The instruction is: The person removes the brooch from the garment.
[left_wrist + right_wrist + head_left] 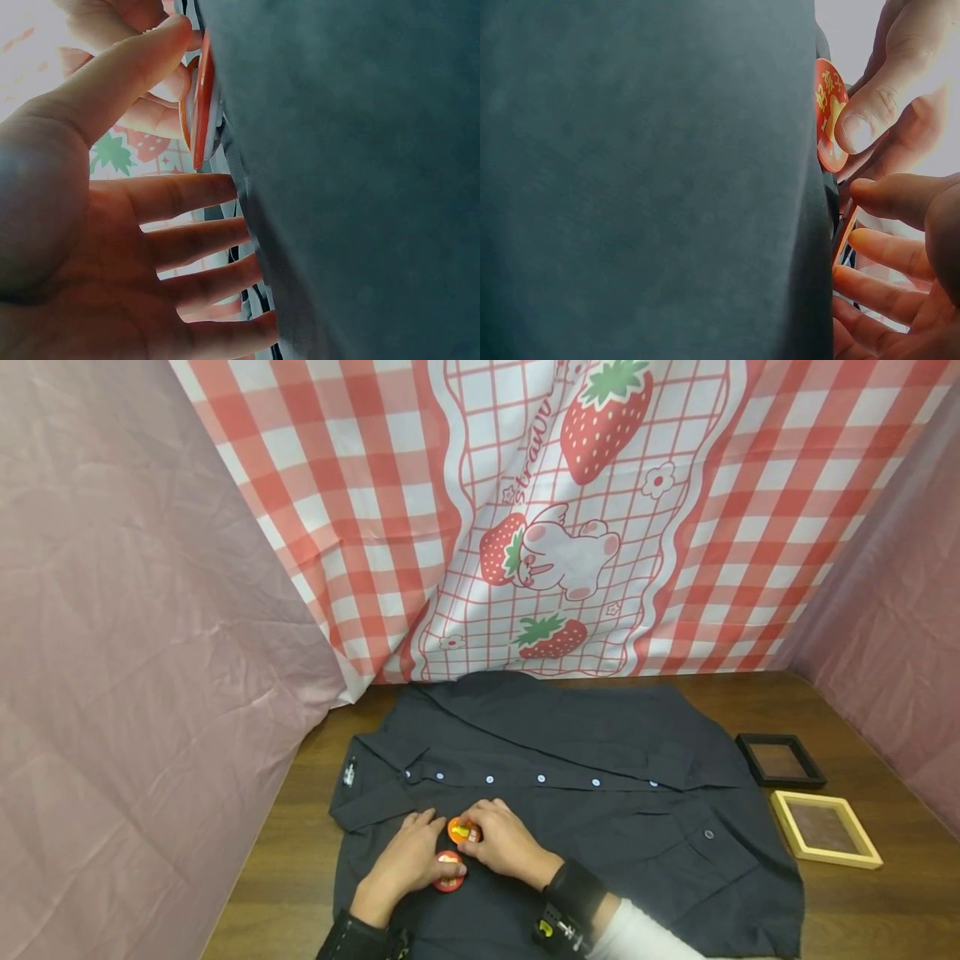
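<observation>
Two hands on the black shirt [600, 760]: right [504, 843] pinches upper badge [462, 831], left [408, 860] spread beside lower badge [448, 870]

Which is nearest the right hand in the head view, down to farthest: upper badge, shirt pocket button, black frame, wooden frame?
1. Upper badge, under the right hand's fingers.
2. Shirt pocket button, to its right on the shirt.
3. Black frame and wooden frame, far right on the table: too close to call.

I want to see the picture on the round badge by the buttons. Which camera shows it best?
The right wrist view: the badge fills more of the frame, face showing, thumb pressing it. The head view shows it small between both hands. The left wrist view shows only an orange edge.
</observation>
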Available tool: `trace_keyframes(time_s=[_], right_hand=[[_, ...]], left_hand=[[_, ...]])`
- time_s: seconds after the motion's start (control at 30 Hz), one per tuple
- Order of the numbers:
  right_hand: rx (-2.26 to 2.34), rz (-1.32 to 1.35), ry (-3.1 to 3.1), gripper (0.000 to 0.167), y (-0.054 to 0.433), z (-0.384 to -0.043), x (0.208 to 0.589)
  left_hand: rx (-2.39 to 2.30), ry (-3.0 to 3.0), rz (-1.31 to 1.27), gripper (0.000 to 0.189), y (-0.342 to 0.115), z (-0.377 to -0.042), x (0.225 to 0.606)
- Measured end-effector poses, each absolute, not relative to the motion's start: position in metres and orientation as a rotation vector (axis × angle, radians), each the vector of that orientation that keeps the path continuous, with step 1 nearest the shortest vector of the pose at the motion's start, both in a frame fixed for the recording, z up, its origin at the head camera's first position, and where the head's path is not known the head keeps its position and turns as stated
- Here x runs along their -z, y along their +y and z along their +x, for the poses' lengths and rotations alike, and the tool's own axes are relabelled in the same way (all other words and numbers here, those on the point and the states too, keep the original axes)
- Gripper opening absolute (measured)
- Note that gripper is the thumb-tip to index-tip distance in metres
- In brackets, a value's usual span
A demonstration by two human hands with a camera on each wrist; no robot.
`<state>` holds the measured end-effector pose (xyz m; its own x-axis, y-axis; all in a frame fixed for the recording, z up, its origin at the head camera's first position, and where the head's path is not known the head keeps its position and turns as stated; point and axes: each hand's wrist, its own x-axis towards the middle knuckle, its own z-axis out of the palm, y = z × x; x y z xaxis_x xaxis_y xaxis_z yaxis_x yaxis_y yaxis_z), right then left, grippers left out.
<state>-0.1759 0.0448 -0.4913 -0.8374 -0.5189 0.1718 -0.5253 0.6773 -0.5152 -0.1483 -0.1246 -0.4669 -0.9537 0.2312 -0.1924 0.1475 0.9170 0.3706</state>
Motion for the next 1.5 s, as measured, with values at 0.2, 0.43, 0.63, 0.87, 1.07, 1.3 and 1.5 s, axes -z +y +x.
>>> trace_keyframes(time_s=[0.2,0.43,0.63,0.87,1.07,1.3,1.5], right_hand=[[-0.894,0.892,-2.892,0.028,0.046,-0.176,0.491],[-0.937,0.904,-2.899,0.028,0.049,-0.177,0.491],[-0.965,0.924,-2.882,0.027,0.052,-0.178,0.493],[-0.965,0.932,-2.876,0.027,0.055,-0.178,0.493],[-0.956,0.950,-2.884,0.027,0.055,-0.177,0.494],[-0.993,0.960,-2.873,0.026,0.056,-0.177,0.493],[-1.018,0.974,-2.849,0.026,0.058,-0.177,0.492]], left_hand=[[-0.527,2.835,0.279,0.078,-0.125,-0.148,0.467],[-0.524,2.839,0.282,0.077,-0.126,-0.148,0.468],[-0.526,2.840,0.285,0.077,-0.126,-0.148,0.468],[-0.549,2.847,0.287,0.076,-0.125,-0.147,0.467],[-0.552,2.851,0.282,0.076,-0.126,-0.146,0.467],[-0.552,2.844,0.270,0.076,-0.126,-0.145,0.467],[-0.549,2.844,0.289,0.076,-0.126,-0.146,0.466]])
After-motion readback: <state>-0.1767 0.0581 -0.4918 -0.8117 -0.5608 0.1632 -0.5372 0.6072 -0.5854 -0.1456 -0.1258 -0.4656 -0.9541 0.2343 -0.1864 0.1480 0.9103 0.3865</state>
